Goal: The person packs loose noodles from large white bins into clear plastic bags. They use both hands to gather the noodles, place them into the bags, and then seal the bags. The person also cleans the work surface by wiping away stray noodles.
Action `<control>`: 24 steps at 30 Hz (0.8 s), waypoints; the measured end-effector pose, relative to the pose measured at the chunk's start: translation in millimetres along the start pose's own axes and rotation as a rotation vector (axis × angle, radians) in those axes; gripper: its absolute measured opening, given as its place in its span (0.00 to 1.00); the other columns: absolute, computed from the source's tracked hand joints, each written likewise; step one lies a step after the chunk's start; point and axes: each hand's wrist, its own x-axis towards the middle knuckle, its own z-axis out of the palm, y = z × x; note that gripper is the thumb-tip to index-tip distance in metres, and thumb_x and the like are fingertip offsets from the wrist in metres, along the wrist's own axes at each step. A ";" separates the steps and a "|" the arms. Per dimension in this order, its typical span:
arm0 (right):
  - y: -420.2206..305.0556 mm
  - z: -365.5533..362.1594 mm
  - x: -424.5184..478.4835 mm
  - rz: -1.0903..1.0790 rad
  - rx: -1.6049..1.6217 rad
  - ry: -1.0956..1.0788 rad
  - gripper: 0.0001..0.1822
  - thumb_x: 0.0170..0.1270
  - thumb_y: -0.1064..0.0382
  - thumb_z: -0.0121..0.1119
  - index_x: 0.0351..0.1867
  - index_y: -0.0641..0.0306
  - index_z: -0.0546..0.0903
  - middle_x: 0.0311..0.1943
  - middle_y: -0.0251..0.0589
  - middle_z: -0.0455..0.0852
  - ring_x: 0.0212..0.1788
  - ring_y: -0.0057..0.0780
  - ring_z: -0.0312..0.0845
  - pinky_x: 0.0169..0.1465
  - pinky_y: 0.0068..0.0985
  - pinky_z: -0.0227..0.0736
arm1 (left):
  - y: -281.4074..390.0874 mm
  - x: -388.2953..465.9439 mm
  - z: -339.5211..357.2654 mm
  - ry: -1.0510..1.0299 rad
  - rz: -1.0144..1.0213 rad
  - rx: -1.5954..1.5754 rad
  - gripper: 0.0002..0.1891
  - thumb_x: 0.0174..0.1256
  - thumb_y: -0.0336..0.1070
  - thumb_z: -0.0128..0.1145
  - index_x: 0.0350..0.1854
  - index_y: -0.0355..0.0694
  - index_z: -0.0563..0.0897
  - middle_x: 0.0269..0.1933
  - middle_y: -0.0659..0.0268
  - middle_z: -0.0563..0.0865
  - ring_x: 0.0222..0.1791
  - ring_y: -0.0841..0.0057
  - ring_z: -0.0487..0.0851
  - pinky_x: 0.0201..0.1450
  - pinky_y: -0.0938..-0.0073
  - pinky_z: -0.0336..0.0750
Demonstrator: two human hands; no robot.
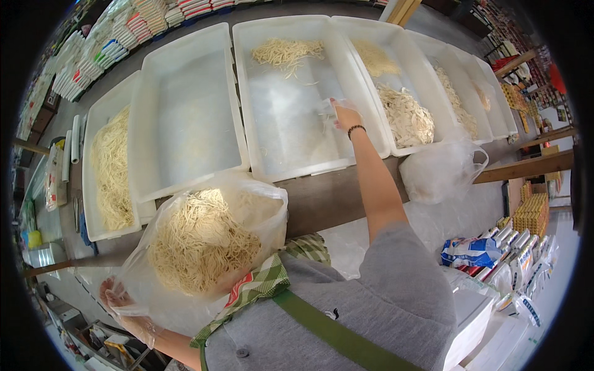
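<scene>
My left hand (121, 299), in a clear plastic glove, grips the edge of a translucent plastic bag (274, 199). The bag gapes open against my front, holding a large heap of pale noodles (204, 246). My right hand (347, 117), also in a clear glove, is inside a white plastic tray (292, 169), near its right wall. A few thin noodle strands (326, 121) show by its fingertips; whether they are pinched or lie on the tray floor is unclear. Farther back in the same tray is a small pile of noodles (287, 52).
White trays stand side by side; the leftmost tray (88, 185) holds thin noodles, and another tray (394, 150) to the right holds broad noodles (404, 116) and finer ones. A tied plastic bag (438, 171) sits at the table edge. Stacked packages (492, 250) are at lower right.
</scene>
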 end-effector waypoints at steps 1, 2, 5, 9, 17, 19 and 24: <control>-2.4 9.2 11.6 0.157 -0.060 -0.078 0.24 0.71 0.55 0.59 0.64 0.61 0.79 0.54 0.47 0.86 0.48 0.43 0.86 0.56 0.35 0.80 | -0.5 -5.4 -4.1 0.023 0.001 0.011 0.30 0.80 0.49 0.51 0.73 0.32 0.68 0.71 0.52 0.73 0.71 0.63 0.73 0.80 0.59 0.64; -3.5 16.9 19.9 0.234 -0.143 -0.126 0.24 0.71 0.54 0.58 0.64 0.61 0.79 0.56 0.49 0.86 0.48 0.45 0.86 0.57 0.37 0.80 | -2.1 -10.4 -7.1 0.078 -0.022 0.013 0.30 0.81 0.49 0.50 0.74 0.31 0.67 0.73 0.52 0.71 0.73 0.62 0.71 0.80 0.58 0.63; -50.4 37.5 27.9 0.276 -0.435 -0.253 0.24 0.71 0.53 0.58 0.64 0.60 0.79 0.58 0.52 0.86 0.47 0.47 0.88 0.59 0.39 0.80 | -0.9 -34.4 -10.7 0.261 -0.080 0.031 0.31 0.81 0.47 0.47 0.77 0.31 0.63 0.78 0.51 0.66 0.77 0.60 0.66 0.83 0.56 0.59; -74.6 74.8 17.8 0.259 -0.387 -0.080 0.18 0.68 0.62 0.57 0.57 0.62 0.84 0.60 0.56 0.83 0.63 0.52 0.80 0.64 0.40 0.78 | 13.0 -57.3 -1.5 0.189 -0.072 0.058 0.33 0.79 0.56 0.53 0.72 0.32 0.70 0.64 0.57 0.77 0.64 0.67 0.76 0.71 0.64 0.68; -45.3 91.2 45.4 -0.015 -0.567 -0.274 0.16 0.66 0.65 0.58 0.54 0.66 0.81 0.53 0.60 0.86 0.58 0.53 0.82 0.60 0.40 0.80 | 29.5 -74.4 18.8 0.261 -0.172 -0.144 0.30 0.81 0.56 0.49 0.70 0.33 0.72 0.62 0.60 0.78 0.61 0.70 0.77 0.68 0.68 0.69; -69.3 88.9 40.8 0.150 -0.212 -0.219 0.14 0.65 0.65 0.59 0.50 0.66 0.83 0.54 0.60 0.85 0.58 0.53 0.82 0.58 0.42 0.79 | 33.9 -79.5 17.1 0.248 -0.132 -0.085 0.31 0.82 0.57 0.46 0.70 0.32 0.71 0.61 0.59 0.79 0.60 0.68 0.78 0.67 0.66 0.70; -146.8 32.6 1.5 -0.227 0.832 -0.115 0.06 0.66 0.74 0.57 0.43 0.65 0.79 0.41 0.40 0.86 0.33 0.31 0.82 0.38 0.30 0.80 | 26.5 -65.6 9.2 0.087 -0.093 -0.120 0.31 0.81 0.61 0.46 0.63 0.34 0.77 0.58 0.59 0.80 0.55 0.69 0.78 0.62 0.67 0.70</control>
